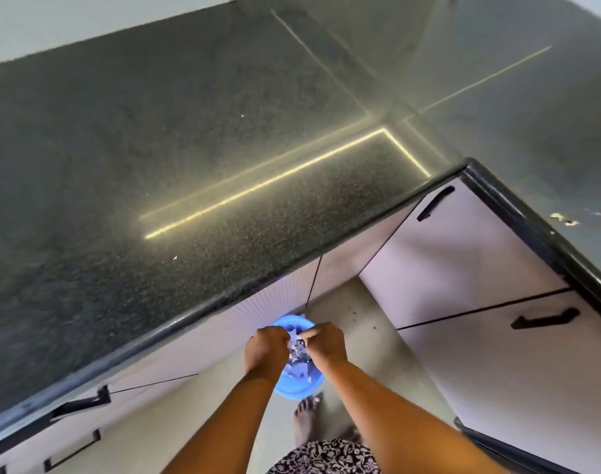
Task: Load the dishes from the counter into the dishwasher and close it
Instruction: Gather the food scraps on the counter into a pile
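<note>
A round blue bin stands on the floor in the inner corner of the L-shaped counter, with crumpled silvery and pale scraps in it. Both my hands hover over its mouth. My left hand is curled, its fingertips meeting the scraps. My right hand is curled too and pinches a bit of the same crumpled material. No dishes and no dishwasher are in view.
The dark speckled granite counter fills the upper frame and bends round to the right, with crumbs at the far right. Pale cabinet doors with black handles line the corner. My bare foot stands by the bin.
</note>
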